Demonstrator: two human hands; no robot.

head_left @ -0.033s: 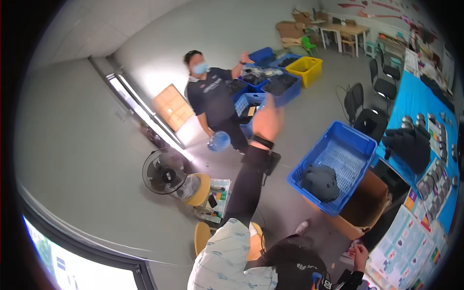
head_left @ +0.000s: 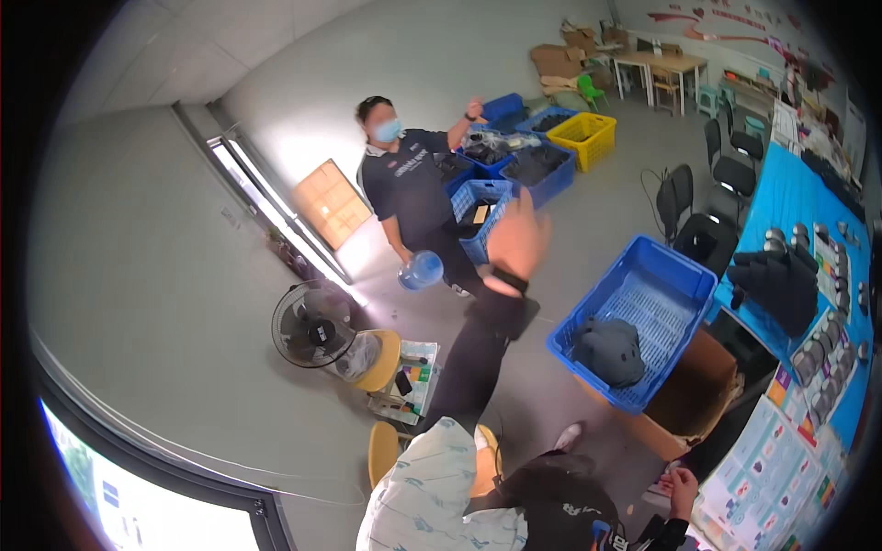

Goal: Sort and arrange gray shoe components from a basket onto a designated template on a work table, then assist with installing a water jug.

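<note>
My left hand is raised out in front of me with a dark sleeve and a black wristband. It is blurred, but its fingers look stretched out, and nothing shows in it. Low on the right, my right hand has its fingers curled together beside the table covered with printed sheets. Whatever it may pinch is too small to make out. Facing me stands a person in a mask and dark shirt, one hand raised, the other holding a clear blue water jug.
A blue crate with a dark fabric item rests on an open cardboard box. Dark gloves lie on the blue-covered table. A fan, yellow stool, black chairs and yellow crate stand around.
My left hand has swung slightly right and its fingers have opened out. The person's raised hand has closed, and the jug has shifted a little to the right. My right hand stays put.
</note>
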